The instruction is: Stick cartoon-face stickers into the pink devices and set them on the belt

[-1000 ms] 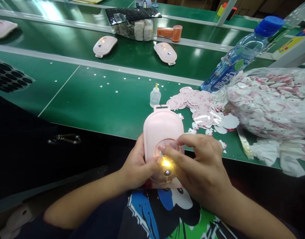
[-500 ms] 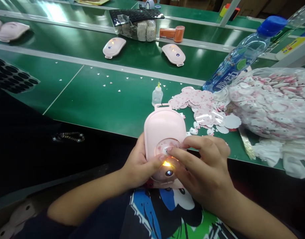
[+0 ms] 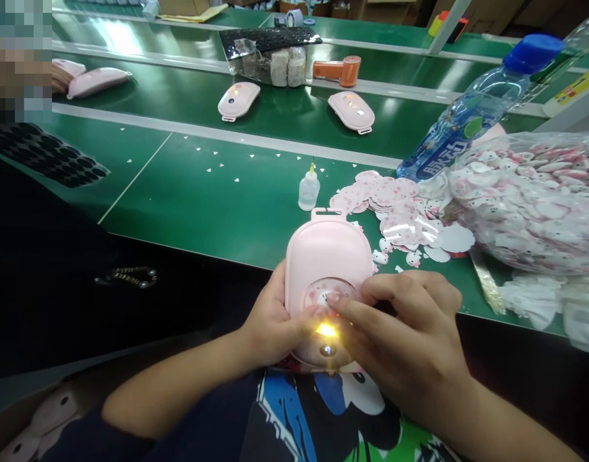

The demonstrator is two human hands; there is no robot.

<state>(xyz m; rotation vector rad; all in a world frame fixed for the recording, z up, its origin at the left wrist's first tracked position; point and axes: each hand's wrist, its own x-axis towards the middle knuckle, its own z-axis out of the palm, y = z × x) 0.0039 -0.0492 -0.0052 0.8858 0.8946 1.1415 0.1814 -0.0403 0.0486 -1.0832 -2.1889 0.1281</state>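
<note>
A pink rounded device (image 3: pixel 329 253) with a strap loop at its top, a round recess, a glowing yellow light and a dark button sits upright above my lap. My left hand (image 3: pixel 278 324) grips its left side, thumb across the front below the recess. Inside the recess lies a patterned disc with a small white cat-face piece (image 3: pixel 324 298) on it. My right hand (image 3: pixel 410 321) has its fingers bent over the recess, a fingertip touching the white piece; whether it pinches anything is hidden.
Beyond the device stand a small needle bottle (image 3: pixel 308 191) and a pile of pink discs (image 3: pixel 391 196). A blue-capped bottle (image 3: pixel 482 109) leans beside a bag of cat-face pieces (image 3: pixel 535 199). Two pink devices (image 3: pixel 239 101) lie farther back. Another person's hand (image 3: pixel 59 78) is at the left.
The view has shifted slightly, so the table items appear farther right and lower. Another person's hand has come in beside the pink devices at the left. My hands keep their hold.
</note>
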